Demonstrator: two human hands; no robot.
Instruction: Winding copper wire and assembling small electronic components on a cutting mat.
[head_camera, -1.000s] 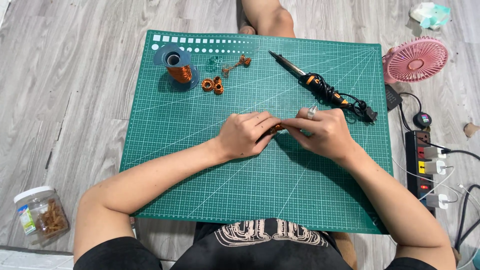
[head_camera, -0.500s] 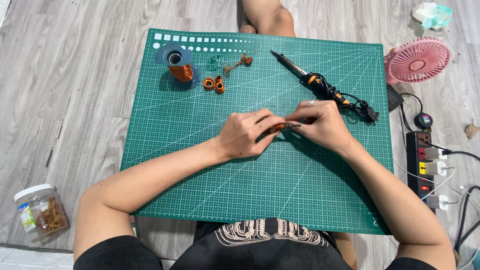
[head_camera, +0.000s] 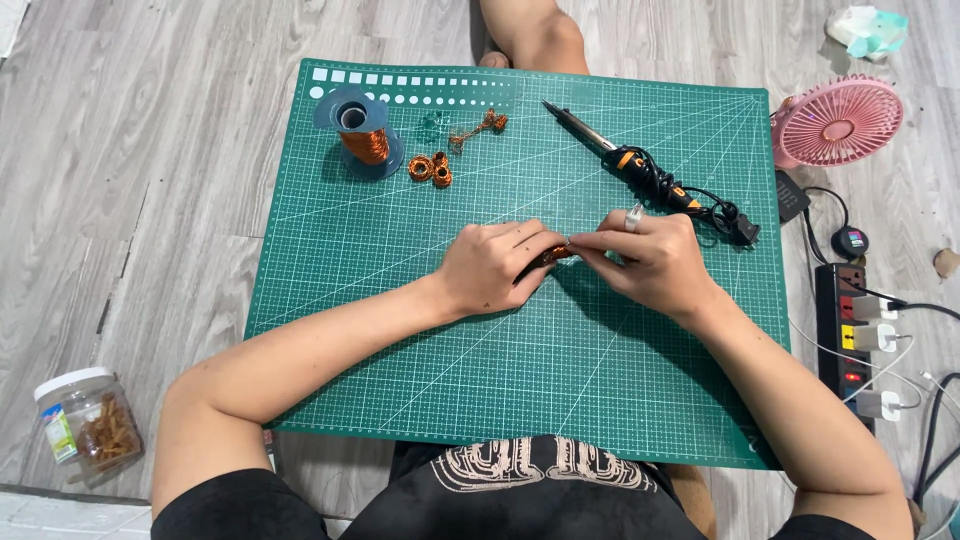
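My left hand (head_camera: 495, 265) and my right hand (head_camera: 650, 260) meet over the middle of a green cutting mat (head_camera: 400, 350). Between their fingertips they pinch a small copper-wire coil (head_camera: 556, 254), mostly hidden by the fingers. A ring sits on my right hand. At the mat's far left stands a blue spool of copper wire (head_camera: 362, 135). Two small wound copper coils (head_camera: 430, 170) lie beside it, and a loose twist of copper wire (head_camera: 478, 128) lies further back.
A soldering iron (head_camera: 625, 162) with black cord lies at the mat's far right. A pink fan (head_camera: 838, 122) and a power strip (head_camera: 850, 330) with plugs sit on the floor at right. A plastic jar (head_camera: 88, 420) stands at lower left. A person's knee (head_camera: 535, 35) is beyond the mat.
Both hands stay together at the mat's middle. My right hand has shifted slightly, its fingers working at the small coil. Nothing else has moved.
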